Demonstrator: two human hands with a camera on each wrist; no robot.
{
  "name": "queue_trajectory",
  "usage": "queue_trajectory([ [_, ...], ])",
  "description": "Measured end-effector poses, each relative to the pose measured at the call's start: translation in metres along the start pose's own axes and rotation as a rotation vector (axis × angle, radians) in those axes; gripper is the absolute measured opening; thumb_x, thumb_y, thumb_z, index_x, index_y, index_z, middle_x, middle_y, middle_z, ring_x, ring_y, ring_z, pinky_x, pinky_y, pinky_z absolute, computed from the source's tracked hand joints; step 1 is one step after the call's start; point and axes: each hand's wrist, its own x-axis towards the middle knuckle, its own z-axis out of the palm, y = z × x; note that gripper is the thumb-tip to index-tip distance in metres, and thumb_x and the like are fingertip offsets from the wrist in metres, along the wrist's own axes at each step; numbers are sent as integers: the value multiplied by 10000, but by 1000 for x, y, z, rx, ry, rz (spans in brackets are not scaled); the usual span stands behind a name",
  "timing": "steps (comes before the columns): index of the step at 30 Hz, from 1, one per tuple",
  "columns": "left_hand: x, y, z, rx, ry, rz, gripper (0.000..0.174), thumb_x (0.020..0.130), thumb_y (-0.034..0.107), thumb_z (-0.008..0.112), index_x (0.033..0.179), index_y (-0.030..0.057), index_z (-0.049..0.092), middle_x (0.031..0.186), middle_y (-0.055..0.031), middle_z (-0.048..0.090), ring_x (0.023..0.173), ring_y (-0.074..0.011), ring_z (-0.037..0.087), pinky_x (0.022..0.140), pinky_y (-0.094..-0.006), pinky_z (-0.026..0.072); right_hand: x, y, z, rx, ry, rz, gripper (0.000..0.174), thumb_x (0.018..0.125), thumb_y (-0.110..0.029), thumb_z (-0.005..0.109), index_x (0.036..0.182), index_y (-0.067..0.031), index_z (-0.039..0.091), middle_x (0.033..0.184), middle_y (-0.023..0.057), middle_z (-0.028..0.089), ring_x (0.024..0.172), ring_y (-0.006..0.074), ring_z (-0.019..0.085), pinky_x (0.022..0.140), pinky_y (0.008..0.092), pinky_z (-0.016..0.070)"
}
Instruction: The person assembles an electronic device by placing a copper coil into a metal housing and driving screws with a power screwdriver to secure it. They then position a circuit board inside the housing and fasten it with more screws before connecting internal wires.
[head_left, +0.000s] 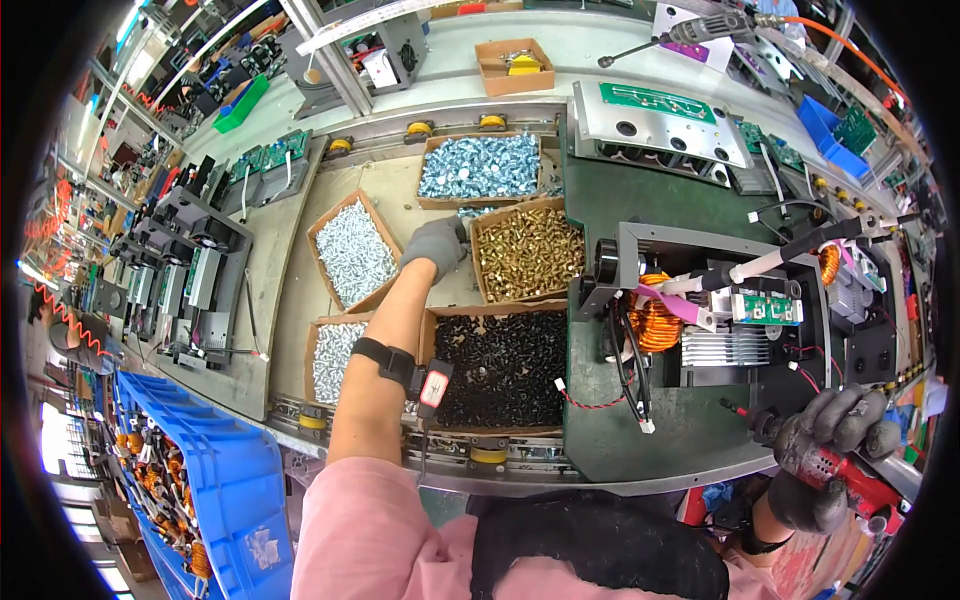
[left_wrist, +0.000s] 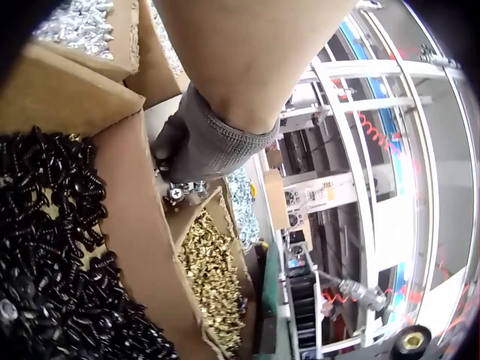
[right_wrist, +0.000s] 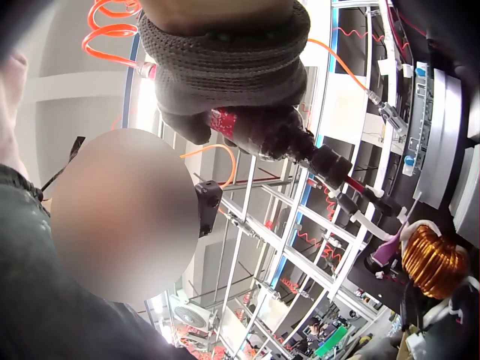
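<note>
My left hand (head_left: 437,248), in a grey glove, reaches down beside the carton of brass-coloured screws (head_left: 528,250). In the left wrist view its fingers point down at loose silver screws (left_wrist: 180,193) by the cartons; the fingertips are mostly hidden, so I cannot tell whether they pinch any. My gloved right hand (head_left: 840,418) grips a red power screwdriver (head_left: 850,482), its bit pointing left over the front edge of the green work surface. The driver's dark chuck (right_wrist: 330,163) shows in the right wrist view. Behind it stands an open metal housing (head_left: 650,240) with a copper coil (head_left: 658,325).
Around the left arm are cartons of blue-silver screws (head_left: 480,167), silver screws (head_left: 355,255) and black screws (head_left: 500,370). A blue crate (head_left: 230,480) of coils stands at left. A hanging driver (head_left: 690,35) is at the back. Wires (head_left: 600,403) lie before the housing.
</note>
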Motion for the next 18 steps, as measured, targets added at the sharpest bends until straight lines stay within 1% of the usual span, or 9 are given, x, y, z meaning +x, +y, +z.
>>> queue_trajectory([
  [2, -5, -6, -2, 35, -8, 51, 303, 802, 149, 624, 1097, 84, 602, 1037, -143, 660, 940, -280, 636, 799, -353, 511, -3, -2, 4, 11, 25, 1, 482, 648, -253, 800, 883, -164, 389, 813, 23, 393, 654, 143, 428, 547, 255, 387],
  [4, -13, -14, -4, -627, -10, -144, 330, 831, 122, 591, 1157, 70, 581, 1007, -140, 656, 887, -217, 646, 738, -315, 535, -6, -5, 6, -18, 138, -4, 513, 645, -285, 821, 881, -167, 381, 822, 21, 381, 651, 142, 423, 535, 246, 379],
  [5, -19, -19, -4, -623, -11, -141, 330, 831, 122, 591, 1157, 70, 581, 1007, -140, 656, 887, -217, 646, 738, -315, 535, -7, -7, 9, -20, 143, -6, 513, 645, -285, 821, 881, -167, 381, 822, 21, 381, 651, 142, 423, 535, 246, 379],
  [7, -38, -26, -3, -1390, 51, 103, 284, 845, 131, 586, 1113, 40, 571, 902, -92, 609, 820, -184, 610, 649, -262, 521, -7, -11, 12, -82, 196, -23, 552, 638, -320, 839, 876, -169, 366, 832, 25, 375, 658, 142, 430, 522, 240, 366],
  [8, -47, -25, -3, -1385, 51, 108, 284, 845, 131, 586, 1113, 40, 571, 902, -92, 609, 820, -184, 610, 649, -262, 521, -7, -11, 11, -81, 201, -28, 552, 638, -320, 839, 876, -169, 366, 832, 25, 375, 658, 142, 430, 522, 240, 366],
  [10, -73, -13, -13, -2023, -182, 144, 246, 833, 159, 647, 1043, 72, 553, 903, -45, 540, 784, -139, 547, 592, -201, 457, -4, -12, 10, 13, 81, -58, 531, 663, -331, 830, 921, -160, 399, 849, 34, 397, 685, 151, 456, 528, 261, 408],
  [11, -88, -4, -15, -2017, -198, 147, 246, 833, 159, 647, 1043, 72, 553, 903, -45, 540, 784, -139, 547, 592, -201, 457, -2, -13, 11, 40, 45, -67, 525, 671, -334, 826, 936, -156, 410, 855, 37, 404, 694, 154, 465, 531, 268, 423],
  [13, -126, 22, -17, -2014, -334, 358, 238, 850, 198, 638, 1017, 68, 530, 912, -41, 507, 757, -128, 504, 564, -180, 427, 4, -13, 21, 156, -75, -40, 431, 728, -237, 734, 989, -160, 400, 871, 32, 371, 731, 155, 413, 520, 272, 412],
  [18, -226, 118, -30, -1725, -598, 419, 345, 867, 320, 639, 1037, 42, 524, 866, -51, 506, 689, -103, 457, 516, -194, 367, 10, -13, 35, 302, -215, -73, 450, 776, -192, 695, 1138, -170, 428, 904, 25, 374, 772, 157, 415, 519, 286, 502],
])
